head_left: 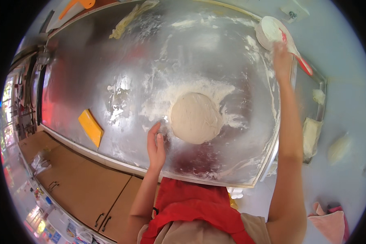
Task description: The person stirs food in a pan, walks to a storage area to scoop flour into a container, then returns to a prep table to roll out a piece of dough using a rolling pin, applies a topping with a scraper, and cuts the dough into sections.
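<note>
A round, pale lump of dough (195, 118) rests in a patch of scattered white flour on the metal worktop (150, 61). Just left of the dough is my left hand (156, 144), its fingers loosely bent with nothing in them. My right hand (282, 59) reaches to a white tub of flour (268, 29) at the top right corner, beside a red and white utensil (304, 65). That hand is blurred, and I cannot make out whether it grips anything.
A yellow scraper (89, 126) lies at the left, and a crumpled yellowish bag (124, 24) at the back. Orange utensils (86, 3) sit beyond the top left edge. Brown cabinets (77, 179) run below the worktop. A side tray (321, 93) and pink cloths (327, 221) are at the right.
</note>
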`<state>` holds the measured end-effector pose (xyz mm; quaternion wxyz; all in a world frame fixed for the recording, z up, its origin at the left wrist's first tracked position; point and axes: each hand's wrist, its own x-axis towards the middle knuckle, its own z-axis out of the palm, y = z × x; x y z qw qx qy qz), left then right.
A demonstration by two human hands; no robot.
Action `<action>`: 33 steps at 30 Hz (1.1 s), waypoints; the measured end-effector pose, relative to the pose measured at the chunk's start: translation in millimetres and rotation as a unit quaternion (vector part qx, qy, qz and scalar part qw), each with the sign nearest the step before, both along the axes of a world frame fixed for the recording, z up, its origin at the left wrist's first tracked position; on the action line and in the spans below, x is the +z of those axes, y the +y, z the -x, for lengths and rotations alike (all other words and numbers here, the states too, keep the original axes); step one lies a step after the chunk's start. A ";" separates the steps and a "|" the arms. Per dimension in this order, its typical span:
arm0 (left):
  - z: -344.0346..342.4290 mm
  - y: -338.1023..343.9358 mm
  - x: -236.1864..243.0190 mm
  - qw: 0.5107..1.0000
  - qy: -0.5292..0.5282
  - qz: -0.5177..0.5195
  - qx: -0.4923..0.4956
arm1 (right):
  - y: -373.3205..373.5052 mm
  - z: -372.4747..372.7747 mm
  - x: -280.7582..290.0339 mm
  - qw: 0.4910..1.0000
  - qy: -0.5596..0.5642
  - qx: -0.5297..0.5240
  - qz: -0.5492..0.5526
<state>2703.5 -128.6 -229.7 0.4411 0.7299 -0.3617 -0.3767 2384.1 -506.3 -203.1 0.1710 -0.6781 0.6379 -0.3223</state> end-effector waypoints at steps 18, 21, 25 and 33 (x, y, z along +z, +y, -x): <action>-15.6 -7.8 14.8 1.000 0.011 0.025 -0.001 | 227.8 -155.3 -34.2 0.944 0.160 0.285 -0.053; -10.3 -12.4 17.1 0.999 0.020 0.029 -0.009 | 232.2 -191.0 -37.7 0.903 0.167 0.386 -0.082; -18.8 -11.2 9.1 0.999 0.028 0.023 -0.031 | 306.2 -149.4 -55.6 0.848 0.183 0.497 -0.025; -21.5 -78.8 -25.1 0.983 0.025 0.031 -0.180 | 257.1 -89.0 -40.4 0.976 -0.032 0.167 -0.136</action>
